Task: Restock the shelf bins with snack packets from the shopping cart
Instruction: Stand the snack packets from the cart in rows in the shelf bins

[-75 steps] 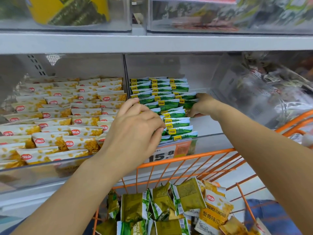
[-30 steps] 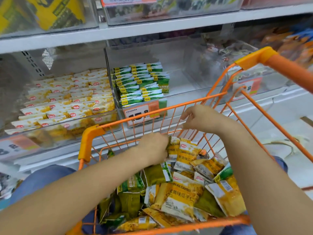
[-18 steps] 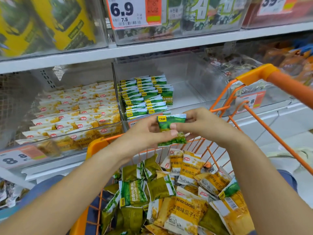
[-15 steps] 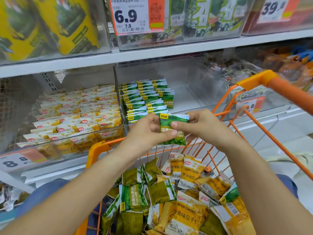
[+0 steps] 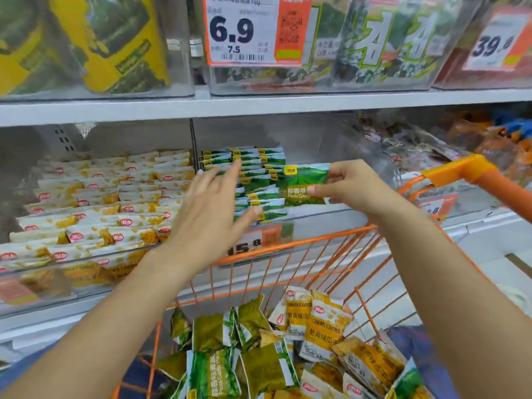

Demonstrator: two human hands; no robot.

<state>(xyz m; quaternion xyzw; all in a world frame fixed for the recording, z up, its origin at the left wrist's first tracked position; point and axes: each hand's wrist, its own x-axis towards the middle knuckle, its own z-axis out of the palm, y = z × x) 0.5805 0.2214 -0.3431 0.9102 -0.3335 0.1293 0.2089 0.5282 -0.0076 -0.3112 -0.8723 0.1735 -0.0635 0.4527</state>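
Note:
My right hand (image 5: 352, 187) pinches a green snack packet (image 5: 303, 184) by its right edge and holds it upright over the front of the clear middle bin (image 5: 325, 139). That bin holds rows of green packets (image 5: 253, 174) stacked on its left side. My left hand (image 5: 211, 214) is open with fingers spread, reaching in front of those rows and holding nothing. Below, the orange shopping cart (image 5: 290, 246) holds several loose green packets (image 5: 213, 370) and yellow packets (image 5: 325, 326).
The left bin (image 5: 43, 272) is packed with white-and-yellow packets (image 5: 109, 203). A bin of dark packets (image 5: 408, 145) sits to the right behind the cart's orange handle (image 5: 483, 174). The upper shelf (image 5: 259, 106) carries bins with price tags (image 5: 253, 30).
Both hands lifted a green packet out of the cart toward the middle bin. My left hand has let go of it and spread open; my right hand alone holds it now.

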